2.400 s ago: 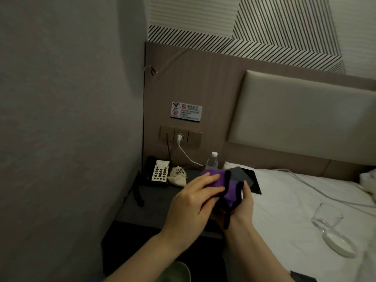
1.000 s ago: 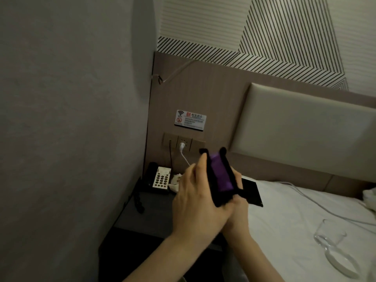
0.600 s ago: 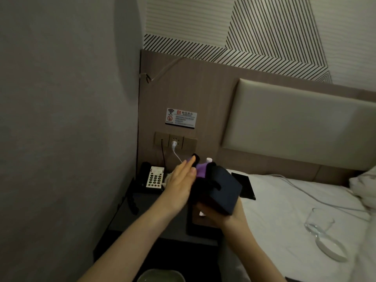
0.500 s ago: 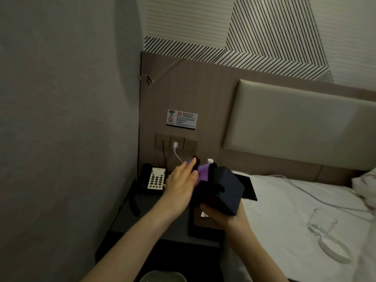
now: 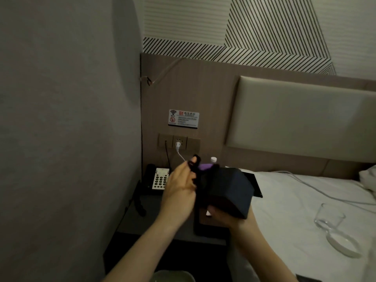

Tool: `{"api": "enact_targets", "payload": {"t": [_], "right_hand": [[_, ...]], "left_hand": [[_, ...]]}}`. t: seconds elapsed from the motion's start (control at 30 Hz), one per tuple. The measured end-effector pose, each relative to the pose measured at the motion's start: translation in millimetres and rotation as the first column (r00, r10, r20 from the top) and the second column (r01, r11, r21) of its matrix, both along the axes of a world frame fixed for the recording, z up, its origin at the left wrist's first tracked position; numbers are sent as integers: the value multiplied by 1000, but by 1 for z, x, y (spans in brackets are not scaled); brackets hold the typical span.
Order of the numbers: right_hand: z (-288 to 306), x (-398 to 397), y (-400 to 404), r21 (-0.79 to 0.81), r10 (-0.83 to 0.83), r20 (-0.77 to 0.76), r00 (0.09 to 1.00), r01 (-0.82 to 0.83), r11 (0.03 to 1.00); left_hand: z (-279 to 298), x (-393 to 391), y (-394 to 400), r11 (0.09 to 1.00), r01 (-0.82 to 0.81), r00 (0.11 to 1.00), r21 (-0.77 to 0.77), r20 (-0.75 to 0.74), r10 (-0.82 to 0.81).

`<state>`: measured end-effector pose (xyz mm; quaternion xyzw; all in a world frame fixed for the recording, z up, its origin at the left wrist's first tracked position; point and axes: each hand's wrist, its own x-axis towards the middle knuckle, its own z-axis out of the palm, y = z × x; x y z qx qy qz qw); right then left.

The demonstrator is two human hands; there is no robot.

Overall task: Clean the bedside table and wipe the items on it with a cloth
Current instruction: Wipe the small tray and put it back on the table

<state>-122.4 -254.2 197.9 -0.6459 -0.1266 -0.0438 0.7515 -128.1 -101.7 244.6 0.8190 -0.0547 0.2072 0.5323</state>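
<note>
**Box held up over the counter, cloth at its left face**

The dark matte counter [image 5: 146, 216] lies below both hands. The right hand [image 5: 230, 218] grips a dark blue, hard-edged box [image 5: 227, 192] from beneath, its long axis running up and away. The left hand [image 5: 180, 188], just left of it, presses a soft purple cloth [image 5: 204, 166] with black edging against the box, fingers fairly straight.
</note>
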Motion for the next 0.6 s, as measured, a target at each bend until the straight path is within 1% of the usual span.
{"api": "enact_targets", "payload": {"t": [0.03, 0.07, 0.13, 0.2, 0.27, 0.33, 0.37, 0.43, 0.47, 0.53, 0.6], "right_hand": [[-1, -1, -1, 31, 10, -39, 999, -9, 999], [-2, 0, -1, 85, 51, -81, 995, -45, 995], [-8, 4, -3, 228, 132, -151, 980, -96, 969], [-9, 6, -4, 316, 169, -193, 966, -102, 943], [-6, 6, 1, 342, 198, -206, 958, -119, 932], [-4, 8, 6, 368, 198, -220, 955, -107, 924], [-3, 10, 9, 398, 211, -219, 953, -110, 911], [2, 12, 11, 439, 244, -189, 951, -140, 888], [6, 12, 11, 454, 267, -176, 947, -163, 876], [13, 13, 11, 489, 312, -172, 934, -194, 850], [15, 13, 12, 488, 327, -200, 924, -195, 851]], "left_hand": [[0, 2, 5, 995, -9, 999, -100, -49, 4], [1, 4, 10, 973, 1, 994, -232, -109, -27], [1, 6, 18, 891, 14, 978, -455, -177, -106], [-5, 8, 21, 815, 20, 973, -579, -178, -150], [-9, 7, 16, 757, -24, 971, -653, -194, -136], [-13, 10, 13, 691, -122, 958, -712, -267, -105], [-13, 11, 11, 691, -164, 946, -704, -311, -93], [-18, 12, 7, 702, -187, 937, -687, -340, -82], [-18, 11, 2, 680, -212, 931, -702, -356, -77], [-20, 6, -4, 615, -221, 938, -757, -338, -79], [-23, 4, -3, 614, -245, 943, -750, -330, -27]]}}
